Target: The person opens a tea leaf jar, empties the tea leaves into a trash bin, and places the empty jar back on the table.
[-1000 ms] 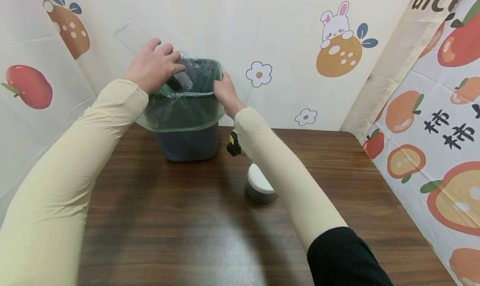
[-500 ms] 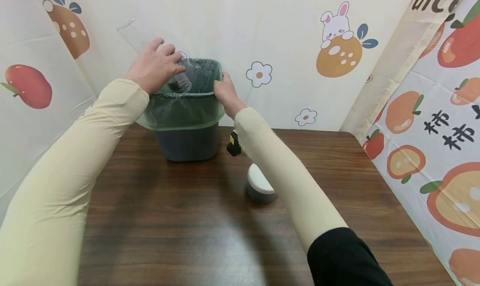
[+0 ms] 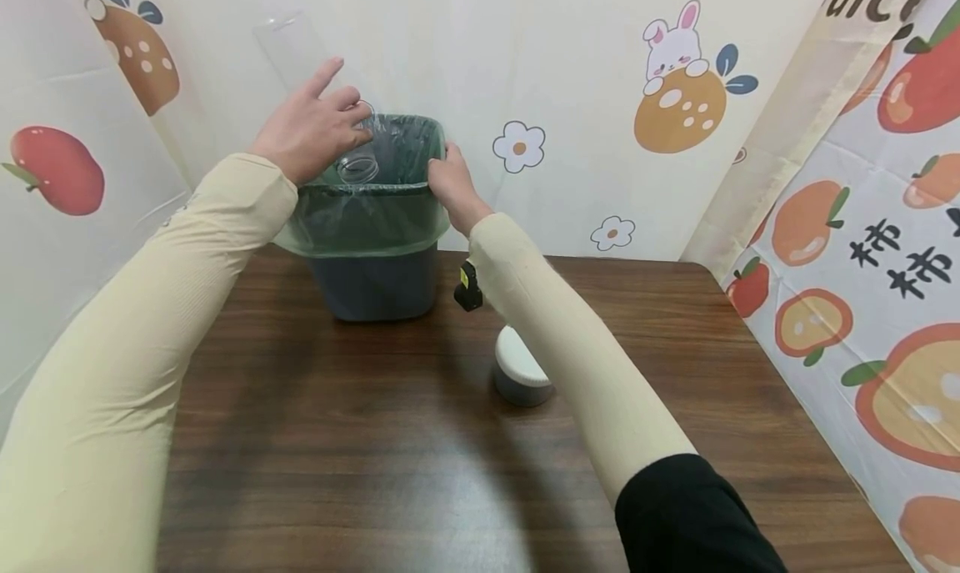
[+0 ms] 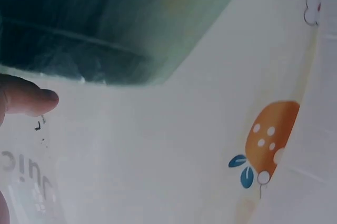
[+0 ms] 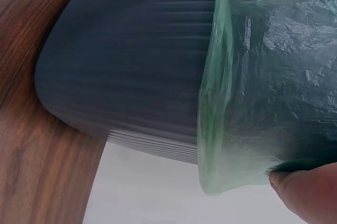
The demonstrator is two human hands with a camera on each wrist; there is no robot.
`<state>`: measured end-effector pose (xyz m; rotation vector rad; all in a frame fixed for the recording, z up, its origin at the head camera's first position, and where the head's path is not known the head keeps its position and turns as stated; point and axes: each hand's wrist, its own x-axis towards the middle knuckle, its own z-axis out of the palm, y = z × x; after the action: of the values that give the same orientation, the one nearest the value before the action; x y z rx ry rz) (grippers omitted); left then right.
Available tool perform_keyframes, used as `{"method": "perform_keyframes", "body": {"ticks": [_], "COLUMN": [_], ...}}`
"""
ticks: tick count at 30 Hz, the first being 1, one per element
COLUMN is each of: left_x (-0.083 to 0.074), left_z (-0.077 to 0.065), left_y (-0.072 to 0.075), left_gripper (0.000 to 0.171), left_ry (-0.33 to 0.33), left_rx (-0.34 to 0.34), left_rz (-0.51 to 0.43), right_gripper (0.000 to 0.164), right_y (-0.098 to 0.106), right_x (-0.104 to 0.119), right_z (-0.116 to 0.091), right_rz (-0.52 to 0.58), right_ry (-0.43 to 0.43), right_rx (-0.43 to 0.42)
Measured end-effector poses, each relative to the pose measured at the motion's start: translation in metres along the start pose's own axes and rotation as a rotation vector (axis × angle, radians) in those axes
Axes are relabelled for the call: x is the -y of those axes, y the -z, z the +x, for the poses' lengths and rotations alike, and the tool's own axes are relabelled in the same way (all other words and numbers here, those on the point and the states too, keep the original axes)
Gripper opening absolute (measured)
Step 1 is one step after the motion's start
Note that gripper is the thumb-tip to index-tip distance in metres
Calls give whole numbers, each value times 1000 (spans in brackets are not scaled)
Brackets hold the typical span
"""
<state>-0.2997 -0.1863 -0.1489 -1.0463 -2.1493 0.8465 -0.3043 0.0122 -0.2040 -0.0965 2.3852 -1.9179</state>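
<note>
Clearly transparent, the container [image 3: 294,49] is a straight-sided, colourless cylinder, so thin-looking that its upper end nearly melts into the pale printed cloth [image 3: 570,72] behind. It is tilted, its closed-looking end up and to the left, its round lower rim down inside the mouth of the bin [image 3: 375,288]. Pale highlights trace both ends; its middle is hidden behind the left hand [image 3: 311,131]. That hand's fingers are curled round it, the index finger raised and pointing away.

The bin is dark blue-grey, with fine ribbing on its side in the right wrist view, and stands upright by the far edge of the counter [image 3: 360,473], towards the far left corner. A translucent green liner [image 3: 367,227], crinkled and shiny, is folded down over its rim. At the rim's right side the right hand [image 3: 455,188] pinches the liner between thumb and fingers.

Nearer than the bin and to its right, a round grey tub [image 3: 522,389] with a white lid [image 3: 517,356] sits on the counter, partly covered by the right forearm.
</note>
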Motion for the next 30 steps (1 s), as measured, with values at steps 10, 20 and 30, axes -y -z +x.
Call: {"method": "perform_keyframes", "body": {"ticks": [10,20,30], "left_x": [1,1,1], "left_z": [1,4,2], "left_y": [2,2,2], "left_gripper": [35,36,40], "left_ry": [-66,-37,45], "left_rx": [5,-26,3], "left_rz": [35,-8,-29], "right_gripper": [52,52,51], "right_y": [1,1,-1], "right_x": [2,2,1], "right_z": [-1,0,1], "right_rz": [-6,-3,-1], "right_ry": [12,3,-6], "right_rx": [-3,-8,3]}}
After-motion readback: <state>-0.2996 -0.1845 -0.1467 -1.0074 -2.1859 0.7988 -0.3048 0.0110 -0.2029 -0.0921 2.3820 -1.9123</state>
